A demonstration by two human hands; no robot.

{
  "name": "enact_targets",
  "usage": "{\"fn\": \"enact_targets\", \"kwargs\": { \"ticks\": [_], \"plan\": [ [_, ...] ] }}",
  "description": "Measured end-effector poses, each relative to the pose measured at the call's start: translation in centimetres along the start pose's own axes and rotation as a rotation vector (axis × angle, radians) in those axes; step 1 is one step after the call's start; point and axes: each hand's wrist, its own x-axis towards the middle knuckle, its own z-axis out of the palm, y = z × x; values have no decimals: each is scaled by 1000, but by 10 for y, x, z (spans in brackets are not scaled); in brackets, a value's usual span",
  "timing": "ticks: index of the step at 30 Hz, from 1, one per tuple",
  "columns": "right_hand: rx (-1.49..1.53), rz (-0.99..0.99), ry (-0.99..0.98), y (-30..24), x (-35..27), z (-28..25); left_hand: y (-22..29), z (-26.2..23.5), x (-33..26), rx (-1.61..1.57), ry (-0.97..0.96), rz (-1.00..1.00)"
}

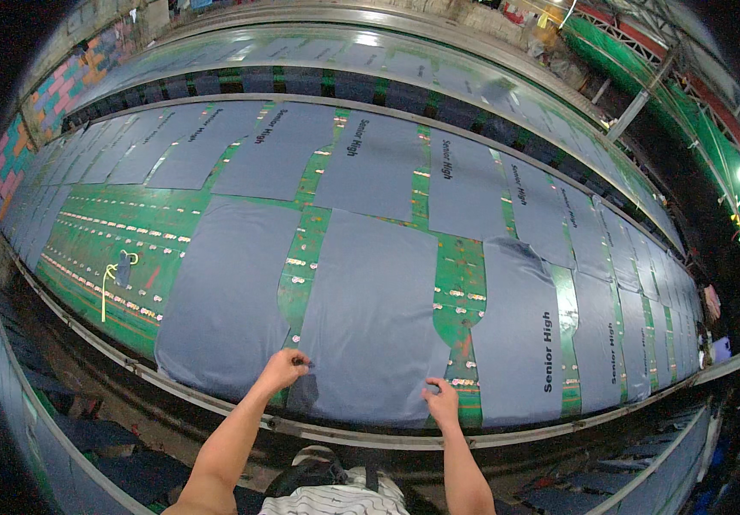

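Observation:
A plain blue-grey fabric panel [368, 318], cut like a garment piece, lies on the green printing table [460, 287] right in front of me. At its near left corner my left hand [282, 369] is closed, the fabric's edge pinched between thumb and fingers. My right hand [443, 402] pinches the same panel along its near right edge, fingers curled. Between the hands the cloth lies mostly smooth, with faint creases. Another plain panel [228, 292] lies to the left, close to my left hand. To the right is a panel with dark printed lettering [520, 343], its top edge rumpled.
A metal rail [361, 433] runs along the table's near edge. A small dark scrap with a yellow cord [121, 270] lies on the green surface at left. Printed panels [379, 163] fill the far row. Beyond stands another long table [301, 53] with panels.

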Motion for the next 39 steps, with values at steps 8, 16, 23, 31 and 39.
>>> {"fn": "enact_targets", "kwargs": {
  "ticks": [8, 16, 23, 31, 39],
  "plan": [
    [-143, -206, 77, -13, 18, 7, -25, -1, 36, 25, 165, 200],
    [-51, -183, 91, -20, 29, 3, 7, -14, 38, -1, 146, 191],
    [-7, -148, -18, -69, 118, 6, 22, -19, 147, 9, 287, 374],
    [-185, -369, 79, -94, 202, 32, 63, -31, 205, 54, 341, 418],
    [-185, -373, 57, -103, 228, 39, 58, -39, 217, 59, 396, 374]
  ]
}}
